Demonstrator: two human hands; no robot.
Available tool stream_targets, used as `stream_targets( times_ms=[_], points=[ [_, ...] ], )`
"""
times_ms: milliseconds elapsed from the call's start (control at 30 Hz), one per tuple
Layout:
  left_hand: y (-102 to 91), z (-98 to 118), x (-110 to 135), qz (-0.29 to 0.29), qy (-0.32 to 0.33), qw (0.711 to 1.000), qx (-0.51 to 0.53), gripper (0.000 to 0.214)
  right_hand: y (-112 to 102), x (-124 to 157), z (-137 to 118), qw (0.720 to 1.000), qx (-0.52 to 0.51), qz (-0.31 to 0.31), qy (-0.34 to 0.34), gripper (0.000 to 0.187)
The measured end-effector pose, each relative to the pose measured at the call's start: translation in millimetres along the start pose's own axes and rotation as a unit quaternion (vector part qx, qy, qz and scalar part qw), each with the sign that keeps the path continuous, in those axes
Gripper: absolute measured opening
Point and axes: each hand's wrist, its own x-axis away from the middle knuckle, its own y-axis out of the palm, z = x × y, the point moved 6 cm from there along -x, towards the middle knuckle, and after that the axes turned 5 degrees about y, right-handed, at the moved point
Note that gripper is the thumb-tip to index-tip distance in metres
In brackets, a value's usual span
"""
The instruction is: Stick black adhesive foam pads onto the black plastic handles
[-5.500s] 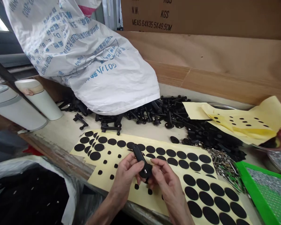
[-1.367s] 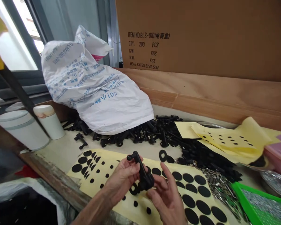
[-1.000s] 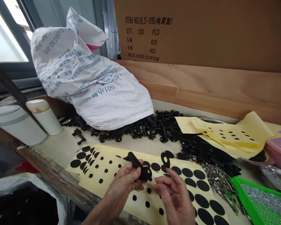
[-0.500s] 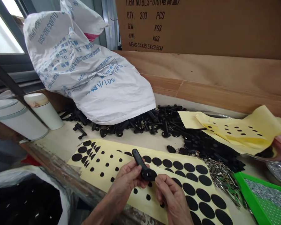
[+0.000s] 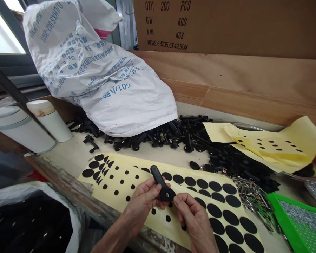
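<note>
Left hand (image 5: 144, 203) grips black plastic part (image 5: 158, 181) upright-tilted; right hand (image 5: 193, 221) close beside, fingers touching part's round end. Hands together over yellow sheet (image 5: 173, 233) with black round stickers. Far: heap of black parts (image 5: 189, 131), white sack (image 5: 116, 91) on it, cardboard box (image 5: 226, 28). Right: green tray (image 5: 275, 207).

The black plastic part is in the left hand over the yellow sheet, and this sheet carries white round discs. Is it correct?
No: the discs on the yellow sheet are black, not white, as the head view shows. The rest stands: the black plastic part is in the left hand over the sheet.
</note>
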Motion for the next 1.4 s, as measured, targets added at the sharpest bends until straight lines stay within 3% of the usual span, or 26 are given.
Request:
stream_targets(
  times_ms=[1400],
  points=[
    [-1.6, 0.0, 0.9, -0.009, -0.004, 1.0, 0.006, 0.033, 0.7, 2.4, -3.2, 1.0, 0.027, 0.003, 0.006, 0.033]
  ],
)
